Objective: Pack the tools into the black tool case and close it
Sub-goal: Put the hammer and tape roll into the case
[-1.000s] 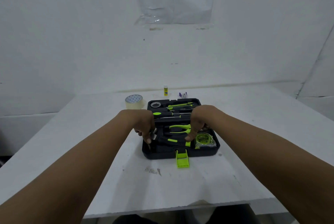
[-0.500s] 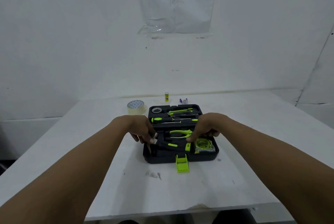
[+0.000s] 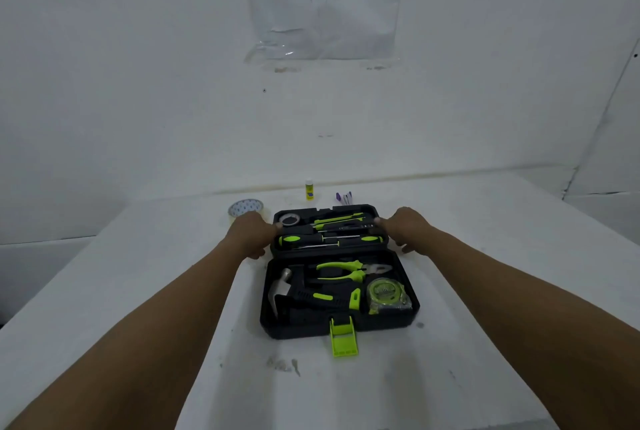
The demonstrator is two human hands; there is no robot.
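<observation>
The black tool case (image 3: 298,331) lies open on the white table. Its near half holds a hammer (image 3: 282,287), green-handled pliers (image 3: 341,270) and a green tape measure (image 3: 384,294). A green latch (image 3: 343,337) hangs off the front edge. The far half, the lid (image 3: 325,209), carries screwdrivers (image 3: 304,240) and a small roll of tape (image 3: 289,220). My left hand (image 3: 252,233) grips the lid's left edge, thumb on the rim. My right hand (image 3: 405,230) holds the lid's right edge.
A roll of clear tape (image 3: 244,209) sits just behind my left hand. A glue stick (image 3: 309,189) and a small purple item (image 3: 343,198) stand behind the case near the wall. The table's front edge runs below my forearms.
Both hands left the hammer in the near half and moved back and apart to the lid's two side edges. The hammer now lies in its slot.
</observation>
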